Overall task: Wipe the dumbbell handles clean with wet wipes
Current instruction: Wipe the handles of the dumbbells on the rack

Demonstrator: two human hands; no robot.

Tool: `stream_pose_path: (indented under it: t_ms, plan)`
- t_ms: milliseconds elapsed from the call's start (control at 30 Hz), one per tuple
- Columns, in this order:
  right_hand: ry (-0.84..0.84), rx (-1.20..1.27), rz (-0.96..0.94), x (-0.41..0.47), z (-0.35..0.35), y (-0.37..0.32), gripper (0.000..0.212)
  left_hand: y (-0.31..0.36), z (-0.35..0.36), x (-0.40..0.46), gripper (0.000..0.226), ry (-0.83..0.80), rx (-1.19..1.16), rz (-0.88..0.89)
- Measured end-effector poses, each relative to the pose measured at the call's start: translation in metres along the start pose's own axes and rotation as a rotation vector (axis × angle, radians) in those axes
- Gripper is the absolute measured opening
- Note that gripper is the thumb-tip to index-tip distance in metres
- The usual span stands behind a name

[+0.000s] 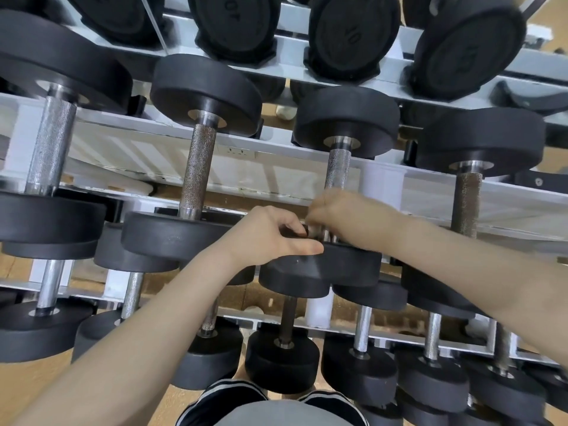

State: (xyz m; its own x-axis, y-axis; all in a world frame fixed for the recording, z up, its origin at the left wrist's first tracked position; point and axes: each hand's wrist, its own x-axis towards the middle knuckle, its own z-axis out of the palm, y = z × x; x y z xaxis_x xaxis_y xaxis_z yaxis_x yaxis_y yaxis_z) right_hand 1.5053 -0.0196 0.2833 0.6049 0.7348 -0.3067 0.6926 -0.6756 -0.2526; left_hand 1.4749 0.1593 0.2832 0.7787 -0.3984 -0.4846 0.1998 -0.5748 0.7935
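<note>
The dumbbell handle (pixel 337 166) under work belongs to the third dumbbell from the left on the middle tier of the rack (pixel 172 139); it is knurled metal, running from its far head (pixel 347 121) down to its near head (pixel 335 267). All places below are given relative to this handle.

Far left of it, on the same tier, stands the first dumbbell (pixel 50 149), bright-handled. Just left stands the second dumbbell (pixel 198 167), its handle darker and speckled. Four dumbbells in all show on this tier.

The left hand (pixel 273 238) lies at the lower left of the handle, thumb along the rim of the near head, fingers curled over its top edge, gripping it. The right hand (pixel 338 213) sits on the lower end of the handle, fingers curled round it and blurred; a pale scrap shows at the fingertips, but whether it is a wipe cannot be told. This hand hides the lower part of the handle.

Right of it stands the fourth dumbbell (pixel 467 204), its handle rust-brown.

Above, the upper tier shows four black end faces. Below, the lower tier holds smaller dumbbells, at least seven handles showing. Beneath them lies a tan floor (pixel 27 392).
</note>
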Motion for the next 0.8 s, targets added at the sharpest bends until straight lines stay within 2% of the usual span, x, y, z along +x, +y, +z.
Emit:
stream_pose_path:
  t_ms: [100,200,300,433,567,633,667,733,800]
  plan:
    - [-0.146,-0.153,-0.022,0.008,-0.017,0.005,0.026,0.001,-0.001,0.000,0.022,0.002,-0.015,0.002]
    - [0.040,-0.286,0.004,0.030,-0.037,0.023,0.021,0.001,-0.002,0.000,0.023,-0.020,-0.023,-0.004]
    - [-0.003,-0.335,0.197,0.035,-0.045,0.024,0.025,0.000,-0.002,0.001,0.022,-0.009,-0.025,0.002]
    - [0.069,-0.205,0.220,0.022,-0.030,0.017,0.028,-0.001,-0.004,0.001,0.021,-0.042,0.032,0.029]
    - [0.228,0.130,0.095,-0.002,-0.014,0.006,0.027,-0.001,-0.004,0.003,0.018,-0.067,0.022,0.025]
    - [0.311,0.330,0.178,-0.016,-0.015,0.010,0.022,-0.001,-0.005,0.004,0.028,-0.101,-0.029,0.035]
    - [0.401,0.444,0.276,-0.022,-0.017,0.013,0.022,0.000,-0.005,0.004,0.039,-0.128,-0.058,0.064]
    - [0.698,0.756,0.606,-0.028,-0.016,0.025,0.024,0.003,-0.004,0.005,0.066,-0.184,-0.062,0.150]
    - [0.954,1.307,0.978,-0.018,-0.008,0.035,0.027,0.008,0.002,0.008,0.083,-0.211,-0.014,0.195]
